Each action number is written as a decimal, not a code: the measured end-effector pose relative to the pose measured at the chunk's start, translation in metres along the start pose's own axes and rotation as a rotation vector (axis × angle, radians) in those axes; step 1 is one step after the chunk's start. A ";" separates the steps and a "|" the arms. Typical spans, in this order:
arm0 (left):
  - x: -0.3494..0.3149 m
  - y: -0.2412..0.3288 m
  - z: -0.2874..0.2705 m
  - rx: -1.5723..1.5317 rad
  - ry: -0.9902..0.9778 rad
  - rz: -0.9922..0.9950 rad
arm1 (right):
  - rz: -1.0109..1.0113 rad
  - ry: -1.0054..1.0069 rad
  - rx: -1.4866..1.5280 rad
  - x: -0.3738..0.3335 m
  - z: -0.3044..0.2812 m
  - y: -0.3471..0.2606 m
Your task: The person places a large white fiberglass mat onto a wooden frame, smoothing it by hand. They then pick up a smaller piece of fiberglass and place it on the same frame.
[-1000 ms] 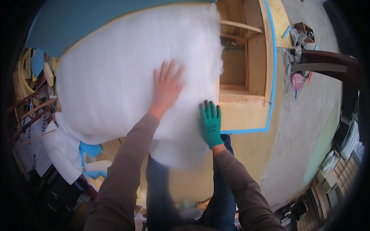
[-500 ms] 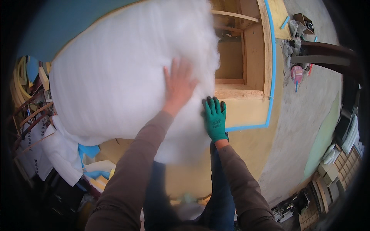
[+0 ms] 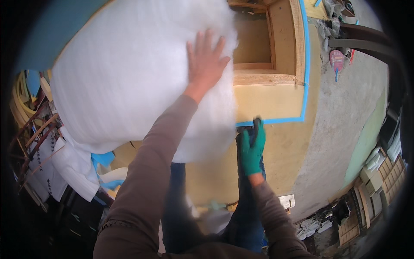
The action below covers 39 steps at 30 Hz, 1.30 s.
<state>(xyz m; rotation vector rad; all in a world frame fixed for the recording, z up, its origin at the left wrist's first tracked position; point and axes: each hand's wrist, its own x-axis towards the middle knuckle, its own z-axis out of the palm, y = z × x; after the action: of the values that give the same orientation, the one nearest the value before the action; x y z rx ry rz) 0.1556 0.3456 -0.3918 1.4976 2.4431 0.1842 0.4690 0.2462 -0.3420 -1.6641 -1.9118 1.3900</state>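
Note:
Bare and with its fingers spread, my left hand point(image 3: 206, 64) lies flat on a thick layer of white fluffy batting point(image 3: 116, 82), near its right edge. The batting drapes over part of a wooden frame point(image 3: 265, 79) faced with yellowish foam point(image 3: 267, 101) and edged with a blue strip point(image 3: 306, 64). My right hand point(image 3: 253, 149), in a green glove with dark fingertips, is just below the frame's near blue edge, over my right leg. Motion blurs its fingers, so whether they hold anything is unclear. The batting's near end hangs down in front of my legs.
A blue-grey panel point(image 3: 56, 30) rises at the far left. Below it lie wood strips point(image 3: 39, 129) and white sheeting point(image 3: 75, 168). On the concrete floor point(image 3: 336, 112) at right lie a pink paddle point(image 3: 337, 59) and a dark curved piece point(image 3: 366, 36). Slatted wooden pieces point(image 3: 390, 183) stand lower right.
My right hand has left the batting's edge and come down toward my leg. My left hand has shifted slightly farther up, still flat on the batting. The whole view has shifted a little.

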 end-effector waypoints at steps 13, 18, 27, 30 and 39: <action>-0.183 -0.064 -0.079 -0.776 -0.376 -0.355 | 0.305 -0.477 -0.151 -0.042 0.056 0.160; -0.209 -0.044 -0.041 -1.110 -0.716 -0.541 | 0.331 -0.461 -0.070 -0.030 0.020 0.124; -0.189 -0.014 0.000 -1.359 -0.816 -0.612 | 0.455 -0.490 0.078 -0.020 -0.013 0.101; -0.189 -0.019 0.009 -1.424 -0.935 -0.671 | 0.271 -0.427 -0.460 -0.003 0.038 0.150; -0.296 -0.013 0.040 -0.715 -0.721 -0.359 | 0.201 -0.626 -0.622 0.063 0.016 0.175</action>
<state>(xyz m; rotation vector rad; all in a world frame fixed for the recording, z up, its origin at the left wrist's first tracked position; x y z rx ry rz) 0.2833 0.0748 -0.3857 0.6406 1.7306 0.3282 0.5479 0.2744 -0.5091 -1.8575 -2.8245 1.6446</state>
